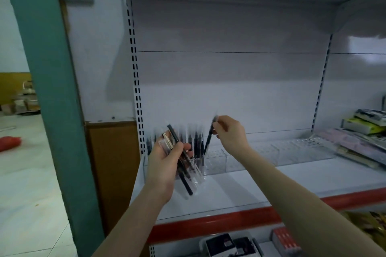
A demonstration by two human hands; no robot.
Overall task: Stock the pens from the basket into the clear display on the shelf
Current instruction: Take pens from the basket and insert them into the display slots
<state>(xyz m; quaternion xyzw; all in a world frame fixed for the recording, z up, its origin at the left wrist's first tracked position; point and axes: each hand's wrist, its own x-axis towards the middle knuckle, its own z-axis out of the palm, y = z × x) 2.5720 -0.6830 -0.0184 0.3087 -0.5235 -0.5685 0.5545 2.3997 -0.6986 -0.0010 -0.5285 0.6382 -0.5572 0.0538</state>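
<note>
White shelf: my right hand pinches one pen over the clear display; left hand grips spare pens. Next, I'd lower it in.

We record a long clear plastic compartmented display along the back of the white metal shelf. Dark upright pens fill its leftmost compartments. Before these, our left hand holds a bundle of clear-sleeved dark pens; to its right, our right hand pinches a single dark pen above the display. Stacked packaged goods lie at the shelf's right end.
</note>
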